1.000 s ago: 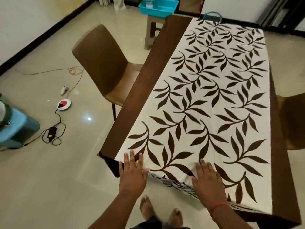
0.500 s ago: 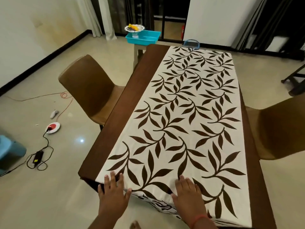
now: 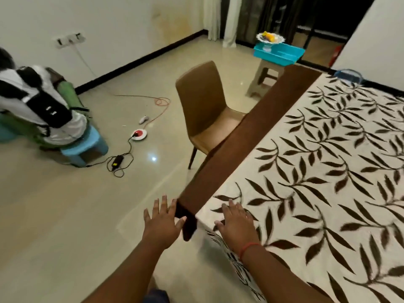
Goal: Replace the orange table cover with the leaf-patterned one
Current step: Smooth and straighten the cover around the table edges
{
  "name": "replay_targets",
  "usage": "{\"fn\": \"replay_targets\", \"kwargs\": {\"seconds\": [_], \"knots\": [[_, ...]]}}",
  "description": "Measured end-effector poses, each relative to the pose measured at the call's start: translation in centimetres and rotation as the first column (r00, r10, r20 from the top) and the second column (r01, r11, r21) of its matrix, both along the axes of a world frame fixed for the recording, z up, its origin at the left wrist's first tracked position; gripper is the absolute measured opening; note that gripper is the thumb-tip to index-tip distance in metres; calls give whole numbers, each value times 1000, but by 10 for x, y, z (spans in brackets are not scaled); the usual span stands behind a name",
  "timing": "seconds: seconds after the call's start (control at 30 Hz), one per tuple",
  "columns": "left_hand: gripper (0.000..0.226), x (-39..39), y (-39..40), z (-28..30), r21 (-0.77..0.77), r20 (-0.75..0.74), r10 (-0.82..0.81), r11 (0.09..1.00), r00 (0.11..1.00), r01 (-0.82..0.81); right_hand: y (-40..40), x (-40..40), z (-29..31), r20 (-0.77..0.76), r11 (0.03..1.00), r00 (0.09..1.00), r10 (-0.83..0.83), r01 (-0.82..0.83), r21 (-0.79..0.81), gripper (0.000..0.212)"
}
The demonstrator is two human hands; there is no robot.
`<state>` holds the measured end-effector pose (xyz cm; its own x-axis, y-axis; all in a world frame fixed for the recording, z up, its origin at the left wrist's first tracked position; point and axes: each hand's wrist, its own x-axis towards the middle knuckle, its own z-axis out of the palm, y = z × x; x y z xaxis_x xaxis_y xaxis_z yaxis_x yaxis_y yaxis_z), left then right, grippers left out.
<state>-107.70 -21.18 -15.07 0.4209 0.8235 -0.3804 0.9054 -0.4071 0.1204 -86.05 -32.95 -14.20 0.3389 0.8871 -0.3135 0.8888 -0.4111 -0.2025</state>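
Note:
The leaf-patterned cover (image 3: 317, 171), cream with dark brown leaves, lies spread along the brown table (image 3: 247, 138), its near end hanging over the edge. My right hand (image 3: 237, 224) rests flat with spread fingers on the cover's near left corner. My left hand (image 3: 162, 221) is open with straight fingers, off the cover, just left of the table's near corner, above the floor. No orange cover is in view.
A brown chair (image 3: 205, 112) stands at the table's left side. Behind it a stool carries a turquoise tray (image 3: 278, 53). Cables, a power adapter (image 3: 117, 160) and a round red-and-white device (image 3: 138, 134) lie on the floor. A seated person (image 3: 37, 106) is at far left.
The view has swung left. My left hand has come off the cover and moved past the table corner. My right hand has slid left to the cover's near left corner.

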Motion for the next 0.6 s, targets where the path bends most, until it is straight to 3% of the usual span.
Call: {"fn": "replay_targets", "kwargs": {"seconds": [0.2, 0.4, 0.6], "knots": [[78, -109, 112, -13, -6, -16, 51, 999, 999, -51, 150, -105, -9, -60, 993, 991, 120, -120, 8, 68], [82, -212, 239, 10, 56, -46, 89, 995, 995, -86, 294, -205, 4, -93, 979, 975, 203, -202, 19, 70], [84, -229, 344, 8, 38, -57, 95, 995, 994, -93, 407, -225, 5, -98, 974, 970, 222, -224, -12, 71]]}}
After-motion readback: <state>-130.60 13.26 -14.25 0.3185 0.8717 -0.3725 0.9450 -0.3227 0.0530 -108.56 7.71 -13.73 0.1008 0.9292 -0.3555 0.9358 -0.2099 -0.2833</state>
